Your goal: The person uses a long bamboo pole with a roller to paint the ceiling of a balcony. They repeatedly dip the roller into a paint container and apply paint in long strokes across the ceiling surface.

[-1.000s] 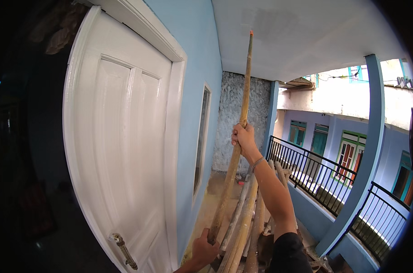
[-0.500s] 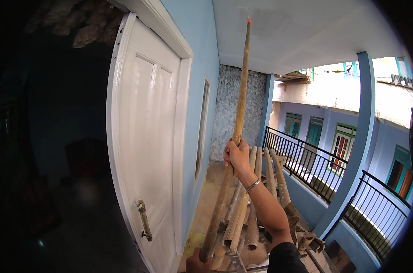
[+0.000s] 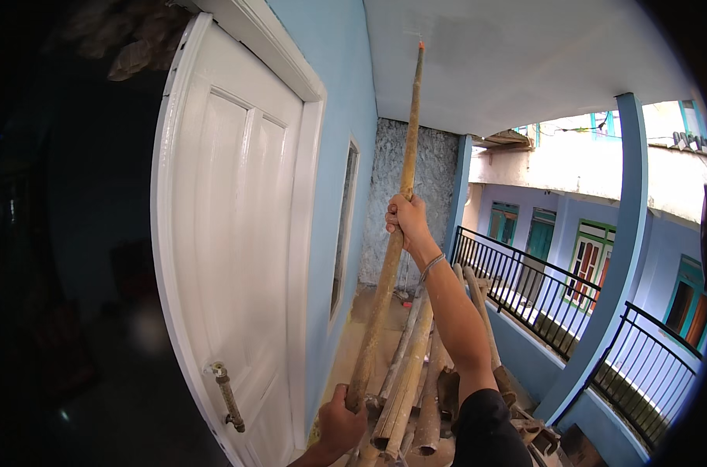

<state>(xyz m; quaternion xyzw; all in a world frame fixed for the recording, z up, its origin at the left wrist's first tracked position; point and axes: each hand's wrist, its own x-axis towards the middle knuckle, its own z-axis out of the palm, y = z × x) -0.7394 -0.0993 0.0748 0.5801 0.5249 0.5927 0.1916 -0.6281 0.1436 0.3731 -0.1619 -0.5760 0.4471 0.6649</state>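
Observation:
A long bamboo pole (image 3: 384, 300) slants up and away from me toward the pale ceiling (image 3: 485, 62). Its thin end carries an orange tip (image 3: 421, 45), close beneath a small mark there; whether it touches, I cannot tell. My right hand (image 3: 408, 218), with a bracelet on its wrist, is wrapped round the pole partway up, arm stretched out. Lower down, my left hand (image 3: 342, 424) grips the thick bottom end. Under my right arm lie several more bamboo poles (image 3: 408, 377), side by side and pointing away from me.
To the left stands a white panelled door (image 3: 240, 210) with a brass handle (image 3: 227, 397), beside a dark room. A blue wall (image 3: 342, 101) runs along to a rough grey end wall (image 3: 408, 156). On the right are a blue pillar (image 3: 629, 194) and a black railing (image 3: 536, 288).
Both hands have risen in the picture, the right more than the left, and more of the left hand shows. The pole's tip appears slightly lower. The door has shifted left in view.

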